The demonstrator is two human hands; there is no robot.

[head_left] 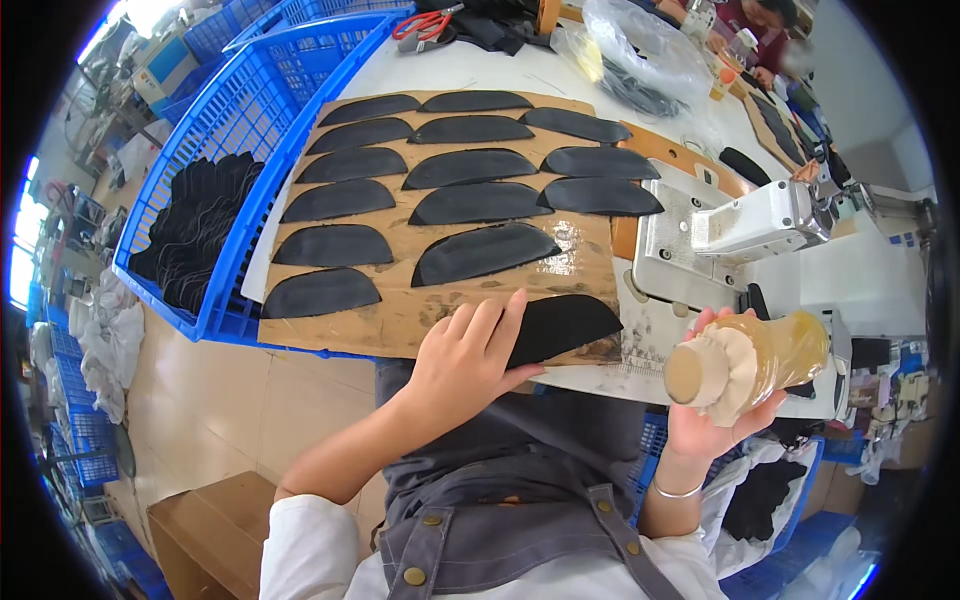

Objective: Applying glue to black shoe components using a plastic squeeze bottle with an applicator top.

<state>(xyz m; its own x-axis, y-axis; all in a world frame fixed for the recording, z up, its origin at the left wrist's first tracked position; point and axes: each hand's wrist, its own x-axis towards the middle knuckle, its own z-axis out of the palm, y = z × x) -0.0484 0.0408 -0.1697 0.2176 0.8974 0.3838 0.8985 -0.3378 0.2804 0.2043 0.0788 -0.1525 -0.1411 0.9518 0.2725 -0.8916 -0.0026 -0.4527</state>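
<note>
Basket (288, 72): black pieces (195, 225). Your right grip (702, 430) clasps a crosswise bottle (782, 360), tan end (697, 376) left; left grip (460, 350) spread on panel (567, 326).

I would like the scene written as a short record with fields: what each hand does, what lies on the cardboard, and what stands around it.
Left grip: spread, touching the left end of the nearest black piece
Right grip: around a bottle with amber-coloured contents, tilted, its covered end toward the left
Cardboard: bears curved black pieces, mostly in three columns
Left side: blue basket with stacked black pieces
Right side: white machine
Far edge: red-handled scissors
</note>
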